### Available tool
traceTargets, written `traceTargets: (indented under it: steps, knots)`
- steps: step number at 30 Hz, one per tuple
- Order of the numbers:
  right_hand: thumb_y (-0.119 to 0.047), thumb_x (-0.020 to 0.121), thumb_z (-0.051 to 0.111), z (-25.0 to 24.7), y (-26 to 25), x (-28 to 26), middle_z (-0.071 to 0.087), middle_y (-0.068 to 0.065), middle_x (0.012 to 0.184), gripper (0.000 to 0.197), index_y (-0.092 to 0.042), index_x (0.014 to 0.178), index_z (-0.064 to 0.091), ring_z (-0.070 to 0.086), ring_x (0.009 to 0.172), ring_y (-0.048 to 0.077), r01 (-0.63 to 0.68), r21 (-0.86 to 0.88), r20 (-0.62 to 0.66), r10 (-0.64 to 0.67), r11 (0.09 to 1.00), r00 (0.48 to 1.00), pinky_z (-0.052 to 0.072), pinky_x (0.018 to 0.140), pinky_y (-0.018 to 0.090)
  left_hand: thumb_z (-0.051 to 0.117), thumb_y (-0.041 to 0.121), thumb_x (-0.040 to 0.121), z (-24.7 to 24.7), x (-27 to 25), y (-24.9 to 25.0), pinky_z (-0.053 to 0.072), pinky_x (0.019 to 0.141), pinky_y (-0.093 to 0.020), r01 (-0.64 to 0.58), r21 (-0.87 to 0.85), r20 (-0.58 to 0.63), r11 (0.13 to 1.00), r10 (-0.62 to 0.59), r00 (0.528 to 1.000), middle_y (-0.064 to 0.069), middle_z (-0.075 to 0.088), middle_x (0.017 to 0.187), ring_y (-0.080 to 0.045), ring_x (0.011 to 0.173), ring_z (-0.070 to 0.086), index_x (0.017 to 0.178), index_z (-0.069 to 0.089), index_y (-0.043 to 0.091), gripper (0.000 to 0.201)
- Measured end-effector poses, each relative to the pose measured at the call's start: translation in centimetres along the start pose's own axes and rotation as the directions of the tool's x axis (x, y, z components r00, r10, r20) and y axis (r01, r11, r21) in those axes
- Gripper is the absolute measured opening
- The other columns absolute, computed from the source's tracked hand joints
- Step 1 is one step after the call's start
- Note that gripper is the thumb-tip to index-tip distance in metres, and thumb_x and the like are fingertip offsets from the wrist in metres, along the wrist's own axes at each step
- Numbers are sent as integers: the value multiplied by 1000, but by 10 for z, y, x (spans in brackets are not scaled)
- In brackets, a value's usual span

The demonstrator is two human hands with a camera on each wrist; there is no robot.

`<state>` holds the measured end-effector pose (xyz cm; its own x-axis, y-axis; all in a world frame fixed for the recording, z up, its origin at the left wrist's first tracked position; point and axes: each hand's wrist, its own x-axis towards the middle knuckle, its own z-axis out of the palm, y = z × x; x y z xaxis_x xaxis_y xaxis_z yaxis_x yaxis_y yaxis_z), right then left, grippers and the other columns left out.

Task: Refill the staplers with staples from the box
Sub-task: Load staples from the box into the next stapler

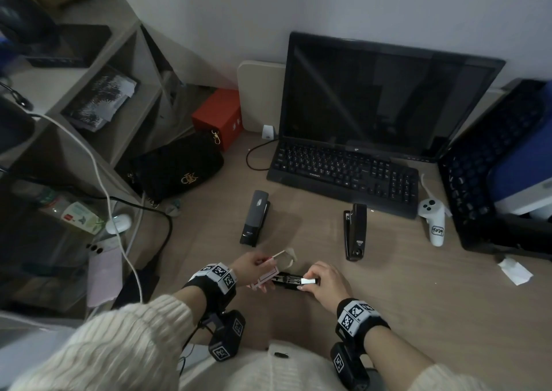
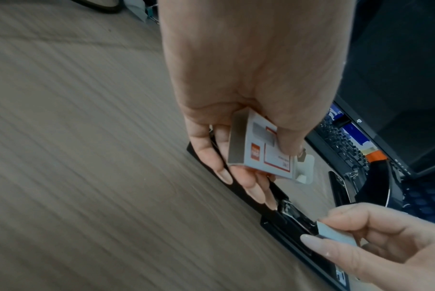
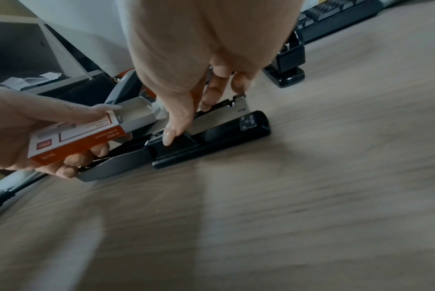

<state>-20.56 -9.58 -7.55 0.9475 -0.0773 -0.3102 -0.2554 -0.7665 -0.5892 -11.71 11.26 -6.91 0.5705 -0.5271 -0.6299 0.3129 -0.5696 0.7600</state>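
A stapler (image 1: 285, 280) lies opened flat on the desk near the front edge. My left hand (image 1: 259, 268) holds the red and white staple box (image 1: 268, 272), its end flap open; in the left wrist view the box (image 2: 258, 149) sits between thumb and fingers, and the lower fingertips (image 2: 253, 189) touch the stapler's opened lid. My right hand (image 1: 308, 281) pinches a silver strip of staples (image 1: 309, 280) over the stapler's open channel (image 2: 289, 213). The black base (image 3: 236, 133) shows under the right hand (image 3: 189, 120). Two more staplers stand farther back: a grey-topped one (image 1: 255, 222) and a black one (image 1: 355, 232).
A keyboard (image 1: 343, 175) and dark monitor (image 1: 385, 98) stand behind the staplers. A black handbag (image 1: 179, 169), red box (image 1: 219, 115), shelves and cables fill the left. A white controller (image 1: 433, 217), a black crate (image 1: 493, 166) and a crumpled paper (image 1: 515, 271) lie right.
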Motion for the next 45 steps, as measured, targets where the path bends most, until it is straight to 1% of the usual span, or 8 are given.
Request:
traceTargets:
  steps: [8,14,22,29,35,39,43,45]
  knots:
    - [-26,72,81,2,3,3,45,-17,75,23,-11,80,66,48,77,11,10,25,25,-10,1000,1000,38,69,26,48,34,103,-3,5,-4,53,51,-22,2,42,-19,999,-2,1000,-20,73,95,-8,51,67,120,56,2,37]
    - [-25,72,81,2,2,3,44,-18,75,22,-15,76,63,52,80,13,5,4,48,-6,1000,999,43,74,29,49,34,102,-2,6,-5,53,51,-23,5,46,-15,999,-5,1000,-7,73,82,-9,52,67,117,56,7,31]
    - [-31,73,80,3,2,1,43,-18,75,23,-20,75,60,49,80,10,14,-9,32,-14,1000,999,40,71,27,51,37,101,-5,8,-7,55,57,-28,3,85,-18,996,-2,1000,-16,75,93,-12,56,68,116,58,8,33]
    - [-33,75,78,3,4,0,43,-19,75,22,-22,77,59,47,80,8,15,-29,30,-14,999,999,33,67,23,54,41,98,-7,9,-10,58,75,-52,10,73,-20,997,-8,1000,-21,74,96,-40,82,73,109,61,14,29]
    - [-33,74,79,0,0,3,45,-16,78,29,-29,71,50,50,82,10,-16,-67,86,22,998,996,42,75,28,52,39,100,-7,11,-11,56,56,-31,10,84,-16,996,-9,1000,-21,74,94,-27,66,70,113,59,8,34]
    - [-32,71,81,1,-1,4,44,-16,75,42,-34,60,41,50,80,11,-32,-73,100,39,997,994,41,73,29,52,39,100,-7,13,-10,55,57,-30,12,70,0,997,-12,1000,-22,74,96,-29,71,70,114,58,4,38]
    - [-40,67,82,1,2,4,46,-14,80,29,-28,78,58,48,82,9,-26,-79,82,32,997,996,39,71,27,52,40,100,-7,13,-10,58,67,-42,7,61,8,998,-7,1000,-24,74,97,-34,76,72,115,58,4,39]
    - [-47,66,81,1,5,4,49,-14,88,38,-24,90,63,47,87,8,-23,-97,92,32,995,995,38,74,26,53,41,99,-8,13,-11,58,73,-48,-1,71,6,997,0,1000,-23,74,95,-34,77,72,114,58,4,40]
